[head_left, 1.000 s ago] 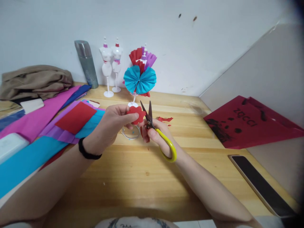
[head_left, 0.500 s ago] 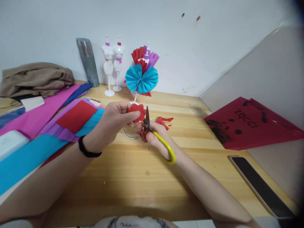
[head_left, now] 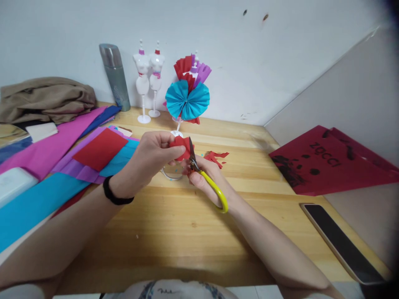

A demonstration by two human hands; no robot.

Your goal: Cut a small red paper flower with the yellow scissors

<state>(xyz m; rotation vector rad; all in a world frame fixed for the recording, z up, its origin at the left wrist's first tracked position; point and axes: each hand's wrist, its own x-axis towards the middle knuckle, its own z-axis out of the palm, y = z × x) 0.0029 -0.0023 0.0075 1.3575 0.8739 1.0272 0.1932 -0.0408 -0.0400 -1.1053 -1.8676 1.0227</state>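
Note:
My left hand [head_left: 156, 153] pinches a small piece of red paper [head_left: 180, 144] with a scalloped edge, thumb on its near face. Yellow-handled scissors [head_left: 215, 189] are in my right hand [head_left: 204, 172], its fingers wrapped round the handles. Their dark blade lies across the right edge of the paper. Behind my hands stands a small dress form [head_left: 195, 66] wearing a blue pleated paper fan [head_left: 187, 100], with red and purple pleats above. Red paper scraps [head_left: 215, 158] lie just right of my right hand. Under my hands, a clear round ring-shaped item [head_left: 171, 176] is partly hidden.
Two white dress forms [head_left: 143, 85] and a grey-green flask [head_left: 115, 79] stand by the wall. Coloured paper sheets [head_left: 40, 203], a white box [head_left: 15, 185] and brown cloth [head_left: 46, 99] lie left. A red paper bag [head_left: 330, 162] and a phone [head_left: 341, 241] are right.
The scissors' blade has moved left from the paper's edge to over its right part. The red paper has turned slightly in my left hand. The view has shifted a little.

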